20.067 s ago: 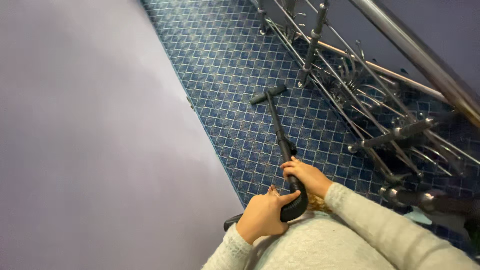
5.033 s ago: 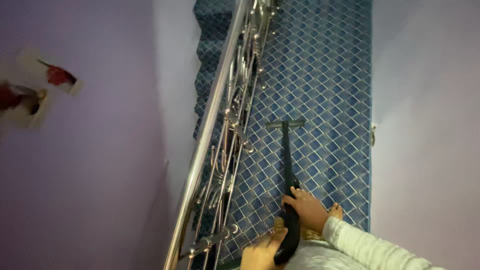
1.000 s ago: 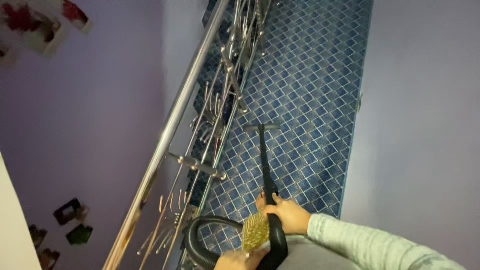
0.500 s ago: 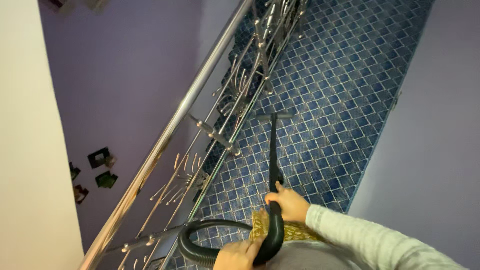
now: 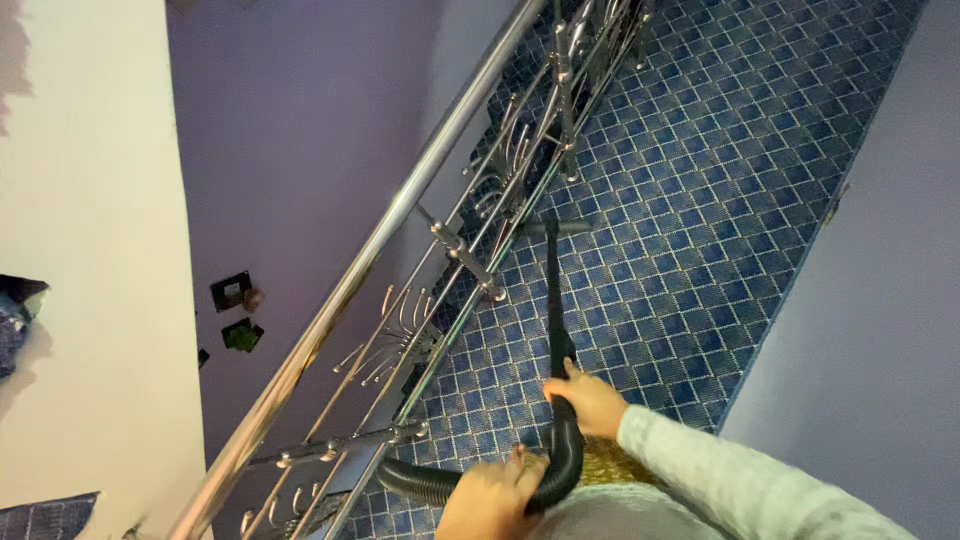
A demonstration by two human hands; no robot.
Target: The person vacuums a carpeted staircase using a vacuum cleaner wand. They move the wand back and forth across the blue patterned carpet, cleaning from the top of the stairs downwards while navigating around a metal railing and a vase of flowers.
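- The blue diamond-patterned carpet (image 5: 700, 180) fills the stairs, running between a lilac wall (image 5: 880, 320) on the right and a steel railing (image 5: 400, 210) on the left.
- The railing's lower end is cut off at the bottom edge; small dark items (image 5: 235, 310) on the far wall beyond it are too dim to make out.
- A black vacuum wand (image 5: 552, 300) lies near the railing, its nozzle on the carpet, its ribbed hose (image 5: 420, 482) curving low.
- The right hand (image 5: 592, 398) is closed around the wand's handle.
- The left hand (image 5: 488, 497), partly cut off, wraps the hose bend.
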